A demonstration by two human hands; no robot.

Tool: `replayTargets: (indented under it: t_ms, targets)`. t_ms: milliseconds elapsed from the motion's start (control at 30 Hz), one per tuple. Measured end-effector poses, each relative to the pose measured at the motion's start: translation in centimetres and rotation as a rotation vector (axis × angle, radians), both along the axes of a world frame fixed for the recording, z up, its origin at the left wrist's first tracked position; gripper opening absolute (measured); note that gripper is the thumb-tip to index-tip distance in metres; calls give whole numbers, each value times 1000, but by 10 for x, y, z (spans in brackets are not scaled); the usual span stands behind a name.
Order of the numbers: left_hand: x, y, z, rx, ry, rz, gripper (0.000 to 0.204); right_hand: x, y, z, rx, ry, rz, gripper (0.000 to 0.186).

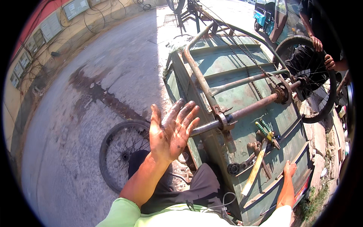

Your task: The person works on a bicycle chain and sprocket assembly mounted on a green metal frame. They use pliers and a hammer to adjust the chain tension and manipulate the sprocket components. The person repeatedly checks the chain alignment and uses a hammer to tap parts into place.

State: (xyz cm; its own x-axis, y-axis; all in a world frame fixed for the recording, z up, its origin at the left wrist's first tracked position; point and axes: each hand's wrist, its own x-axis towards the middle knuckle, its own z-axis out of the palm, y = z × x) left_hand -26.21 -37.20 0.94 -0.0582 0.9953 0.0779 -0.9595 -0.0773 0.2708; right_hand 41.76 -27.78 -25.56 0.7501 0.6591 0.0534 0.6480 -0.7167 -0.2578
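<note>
My left hand [172, 136] is raised with its palm showing and fingers spread, dark grease on the skin. It holds nothing. Behind its fingertips runs the bare left end of a metal axle [253, 107], which carries a toothed sprocket [280, 94]. My right hand [290, 169] rests low on a green metal cart body [242, 132], fingers curled; whatever is in them is too small to make out. Between the hands lie pliers with green-and-yellow handles [269, 135], a yellow flat strip [253, 174], a hammer-like tool [266, 162] and some dark tools [245, 163].
A spoked wheel [104, 157] lies on the ground beside my left leg. Another person's hands [323, 53] touch the tyre of a wheel [331, 100] at the axle's right end. A chain [244, 53] and frame tubes [198, 75] cross the cart. Wires line the left wall.
</note>
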Motion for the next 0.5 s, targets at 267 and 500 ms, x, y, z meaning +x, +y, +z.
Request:
replayTargets:
  t_ms: [267,500]
  targets:
    - [-16,20,12,-43,1,21,85,20,-18,22,11,39,105,79]
    - [-15,28,22,18,24,-14,86,-50,-25,60,133,44,180,74]
